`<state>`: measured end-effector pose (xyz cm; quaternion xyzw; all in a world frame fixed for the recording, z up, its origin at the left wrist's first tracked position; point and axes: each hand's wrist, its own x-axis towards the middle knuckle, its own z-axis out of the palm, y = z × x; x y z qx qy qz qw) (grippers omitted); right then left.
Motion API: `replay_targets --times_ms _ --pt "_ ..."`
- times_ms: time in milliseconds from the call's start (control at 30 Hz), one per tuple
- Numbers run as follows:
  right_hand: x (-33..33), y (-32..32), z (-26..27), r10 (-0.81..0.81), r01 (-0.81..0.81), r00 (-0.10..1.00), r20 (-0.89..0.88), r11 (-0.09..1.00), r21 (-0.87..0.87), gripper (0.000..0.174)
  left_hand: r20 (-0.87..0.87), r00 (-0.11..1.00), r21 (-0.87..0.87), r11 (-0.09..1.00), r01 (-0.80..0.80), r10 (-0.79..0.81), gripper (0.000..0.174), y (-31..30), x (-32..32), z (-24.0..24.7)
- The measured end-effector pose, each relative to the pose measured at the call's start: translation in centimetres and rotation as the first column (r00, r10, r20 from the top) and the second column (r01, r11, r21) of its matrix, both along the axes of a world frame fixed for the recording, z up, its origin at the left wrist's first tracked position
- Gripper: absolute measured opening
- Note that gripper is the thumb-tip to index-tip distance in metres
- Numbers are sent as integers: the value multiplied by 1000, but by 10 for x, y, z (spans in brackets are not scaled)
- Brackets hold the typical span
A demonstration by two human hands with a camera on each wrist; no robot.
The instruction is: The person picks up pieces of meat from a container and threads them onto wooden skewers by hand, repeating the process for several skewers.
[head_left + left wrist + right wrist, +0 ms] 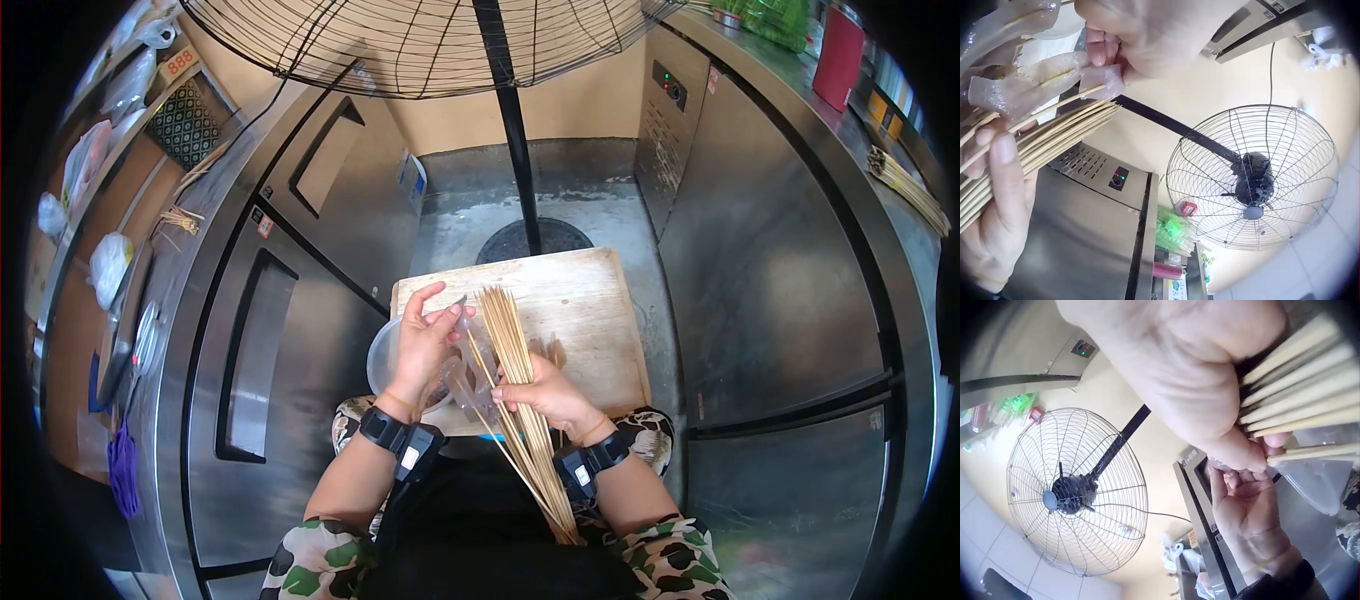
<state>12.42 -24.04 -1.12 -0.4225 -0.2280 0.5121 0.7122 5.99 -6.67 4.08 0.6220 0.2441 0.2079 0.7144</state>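
The right hand (548, 398) grips a thick bundle of wooden skewers (520, 385), points upward. In the left wrist view, one skewer apart from the bundle runs into a translucent, wet-looking piece (1102, 82), which the left hand (1147, 37) pinches by its edge. More such pieces (1022, 90) on skewers hang beside the bundle. The left hand (425, 345) is above a clear round tub (380, 358), whose contents are mostly hidden by the hand. In the right wrist view the right hand (1191, 381) covers part of the skewers (1310, 381).
Under the tub lies a wooden board (590, 290). Steel cabinets (780, 260) stand on both sides. A wire-caged fan (430, 40) on a black pole rises beyond the board. Loose skewers (905, 190) lie on the right counter, a red cup (837, 58) behind them.
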Motion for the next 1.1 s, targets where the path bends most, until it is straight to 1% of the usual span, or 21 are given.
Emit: replay_targets --times_ms 100,200,300,400,500,600,700,800,900,1000,1100 --pt "0 -1 3 -7 8 1000 24 1000 -12 25 -110 982 -112 983 143 -155 18 8 -4 1" --pt "-1 -2 5 -28 28 1000 6 999 16 27 -211 944 -237 950 201 -252 21 3 -13 9" --pt "-2 -2 6 -40 40 999 -14 998 46 28 -210 912 -298 912 284 -353 21 3 -22 2" --pt "-2 -3 6 -21 21 1000 -10 999 37 30 -78 974 -372 913 169 -212 21 -1 -19 3" --pt "-3 -2 6 -22 22 1000 21 1000 12 30 43 995 -438 893 103 -94 22 0 -12 -2" --pt "-2 -3 5 -25 25 1000 15 999 22 30 44 999 -529 848 39 -19 25 3 -7 -6" --pt "-1 -3 1 -10 10 1000 12 1000 19 29 65 997 -579 813 63 -31 22 4 -6 -6" --pt "-2 -3 1 -18 18 1000 5 999 27 29 101 995 -594 803 55 6 18 4 -7 -7" --pt "-2 -1 -1 -23 23 1000 10 1000 18 28 139 989 -507 862 25 53 15 3 -7 -11" --pt "-2 -1 -1 -35 35 999 0 999 15 28 186 979 -297 955 -19 77 14 -6 -5 -15" --pt "-2 -3 3 -68 68 997 -35 998 -1 26 153 988 -153 988 -9 33 12 -25 -9 -19"
